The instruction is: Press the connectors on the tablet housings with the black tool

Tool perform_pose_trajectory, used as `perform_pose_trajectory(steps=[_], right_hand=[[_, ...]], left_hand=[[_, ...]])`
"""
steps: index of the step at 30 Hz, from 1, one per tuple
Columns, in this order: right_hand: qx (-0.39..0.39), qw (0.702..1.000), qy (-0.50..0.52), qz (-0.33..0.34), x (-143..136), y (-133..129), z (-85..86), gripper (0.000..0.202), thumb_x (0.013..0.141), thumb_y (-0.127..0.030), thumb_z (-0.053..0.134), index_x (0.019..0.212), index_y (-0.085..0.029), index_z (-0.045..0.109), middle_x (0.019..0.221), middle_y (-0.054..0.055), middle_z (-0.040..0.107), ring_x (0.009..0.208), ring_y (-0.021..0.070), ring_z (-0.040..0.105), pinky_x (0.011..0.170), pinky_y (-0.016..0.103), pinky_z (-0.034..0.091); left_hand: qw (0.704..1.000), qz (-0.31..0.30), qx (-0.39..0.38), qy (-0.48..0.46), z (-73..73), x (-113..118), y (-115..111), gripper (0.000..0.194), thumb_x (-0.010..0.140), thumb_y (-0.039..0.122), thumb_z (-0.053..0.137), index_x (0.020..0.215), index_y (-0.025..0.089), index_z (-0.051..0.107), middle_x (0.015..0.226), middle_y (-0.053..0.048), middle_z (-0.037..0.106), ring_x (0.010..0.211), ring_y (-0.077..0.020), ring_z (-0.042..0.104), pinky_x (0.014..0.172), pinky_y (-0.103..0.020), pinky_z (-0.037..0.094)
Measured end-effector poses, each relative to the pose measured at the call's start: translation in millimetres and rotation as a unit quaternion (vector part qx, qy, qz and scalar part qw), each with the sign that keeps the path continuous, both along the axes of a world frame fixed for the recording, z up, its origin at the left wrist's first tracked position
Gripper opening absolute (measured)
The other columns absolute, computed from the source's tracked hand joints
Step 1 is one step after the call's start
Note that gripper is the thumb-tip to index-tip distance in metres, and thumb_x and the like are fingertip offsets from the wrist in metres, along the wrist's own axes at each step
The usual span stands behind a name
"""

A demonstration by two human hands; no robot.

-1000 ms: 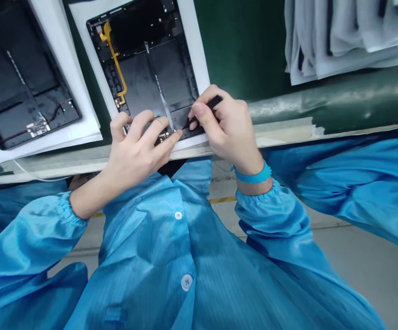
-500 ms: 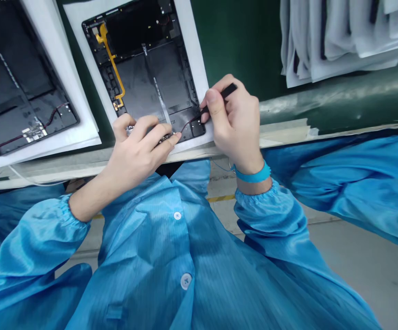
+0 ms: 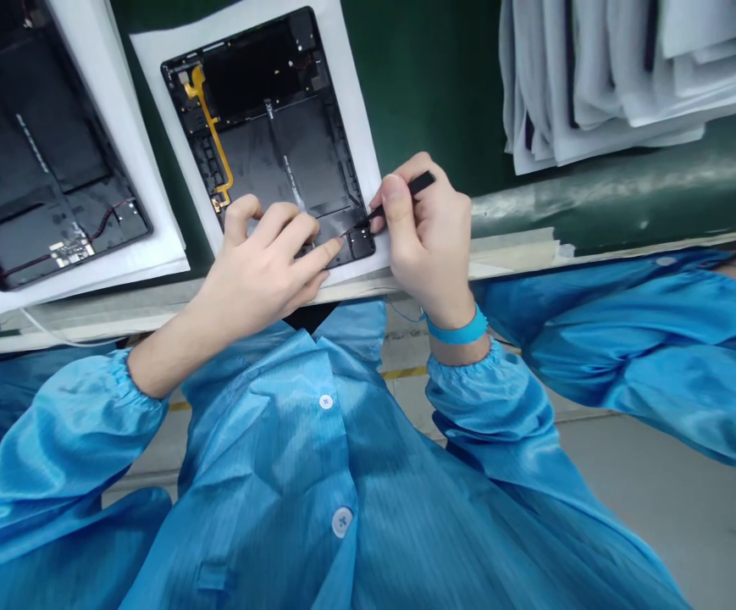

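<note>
An uncovered black tablet housing (image 3: 317, 161) lies on a white sheet, with an orange flex cable (image 3: 218, 144) along its left side. My left hand (image 3: 266, 263) rests over its lower edge, fingers spread, the index fingertip on the thin wire near the lower right corner. The palm hides the parts beneath. My right hand (image 3: 431, 241) pinches a slim black spudger-like stick (image 3: 422, 183) between thumb and fingers. Its thin end points down at the wire beside the small black corner block (image 3: 361, 243). Whether the tip touches the wire I cannot tell.
Another opened tablet housing (image 3: 37, 144) lies on white sheets to the left. White sleeves (image 3: 602, 76) stand in a row at the back right of the green mat (image 3: 431, 76). A taped table edge (image 3: 520, 250) runs across. A person in blue sleeves (image 3: 647, 339) is at right.
My left index fingertip has slid right along the wire toward the corner block. The stick's tip has come further over the housing. The whole view has shifted slightly.
</note>
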State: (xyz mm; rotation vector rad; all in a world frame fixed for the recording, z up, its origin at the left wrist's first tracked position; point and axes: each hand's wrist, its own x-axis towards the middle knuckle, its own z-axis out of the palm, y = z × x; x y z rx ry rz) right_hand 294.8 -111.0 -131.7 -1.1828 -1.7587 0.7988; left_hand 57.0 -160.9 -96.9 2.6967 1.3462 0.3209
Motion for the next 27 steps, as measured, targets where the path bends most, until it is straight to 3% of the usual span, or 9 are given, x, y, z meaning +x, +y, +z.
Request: perform_pose_trajectory(steps=[9,14,20,27], right_hand=[[-0.033,0.999,0.02,0.009,0.3,-2.7,4.5,0.054,0.117,-0.073,0.042,0.095,-0.03,0.068,0.088,0.003,0.069,0.091,0.0255,0.076,0.098,0.049,0.066],[-0.061,0.997,0.022,0.036,-0.9,-2.1,8.4,0.053,0.116,-0.072,0.046,0.095,-0.03,0.07,0.093,0.003,0.074,0.088,0.024,0.076,0.094,0.046,0.068],[-0.055,0.997,-0.009,0.046,-0.6,-0.5,7.0,0.051,0.116,-0.072,0.044,0.096,-0.033,0.068,0.089,0.003,0.073,0.088,0.0252,0.074,0.091,0.044,0.066],[0.01,0.996,-0.037,0.076,0.0,-0.1,5.6,0.052,0.116,-0.073,0.041,0.096,-0.031,0.064,0.092,0.003,0.071,0.094,0.0263,0.074,0.104,0.054,0.067]], left_hand=[[1.0,0.008,-0.014,-0.003,0.8,0.9,5.8,0.035,0.116,0.036,0.058,0.146,0.03,0.075,0.131,-0.013,0.075,0.131,-0.0399,0.066,0.113,-0.067,0.045],[0.999,0.012,-0.033,-0.019,1.6,1.1,7.1,0.035,0.114,0.035,0.062,0.146,0.031,0.076,0.131,-0.014,0.074,0.132,-0.041,0.065,0.115,-0.068,0.044],[0.999,0.015,-0.045,-0.022,2.1,2.3,6.5,0.036,0.114,0.034,0.063,0.147,0.032,0.076,0.132,-0.014,0.073,0.133,-0.0411,0.064,0.117,-0.068,0.044],[0.999,0.014,-0.048,-0.013,1.8,3.0,5.2,0.036,0.117,0.036,0.059,0.148,0.027,0.075,0.133,-0.015,0.072,0.135,-0.0406,0.064,0.116,-0.066,0.044]])
